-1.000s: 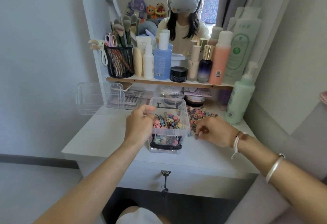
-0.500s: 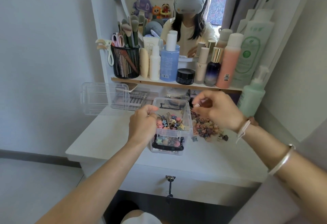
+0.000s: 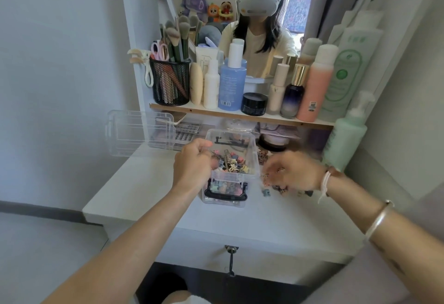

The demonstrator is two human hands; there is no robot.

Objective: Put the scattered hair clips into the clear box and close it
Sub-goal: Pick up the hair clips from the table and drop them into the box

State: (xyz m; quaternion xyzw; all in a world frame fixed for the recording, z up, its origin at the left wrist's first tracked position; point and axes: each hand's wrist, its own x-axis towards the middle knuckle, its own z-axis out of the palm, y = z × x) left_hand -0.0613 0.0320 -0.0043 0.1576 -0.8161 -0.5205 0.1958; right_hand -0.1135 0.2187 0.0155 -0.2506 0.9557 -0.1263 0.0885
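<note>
The clear box (image 3: 255, 157) stands open at the middle of the white table, with several small coloured hair clips (image 3: 231, 161) inside it. My left hand (image 3: 192, 162) grips the box's left rim. Right of the box, a pile of loose hair clips (image 3: 281, 187) lies on the table. My right hand (image 3: 296, 170) is low over that pile, fingers curled down onto it. The hand is motion-blurred, so I cannot tell whether it holds any clips. The box's clear lid (image 3: 139, 133) lies apart at the back left of the table.
A shelf (image 3: 240, 116) just behind the box carries bottles, a black jar and a mesh brush holder (image 3: 169, 83). A green pump bottle (image 3: 346, 135) stands at the table's right. A key hangs from the drawer (image 3: 231, 251) below.
My right hand has dropped from above the box's right rim down to the clip pile on the table. My left hand has stayed on the box's left rim.
</note>
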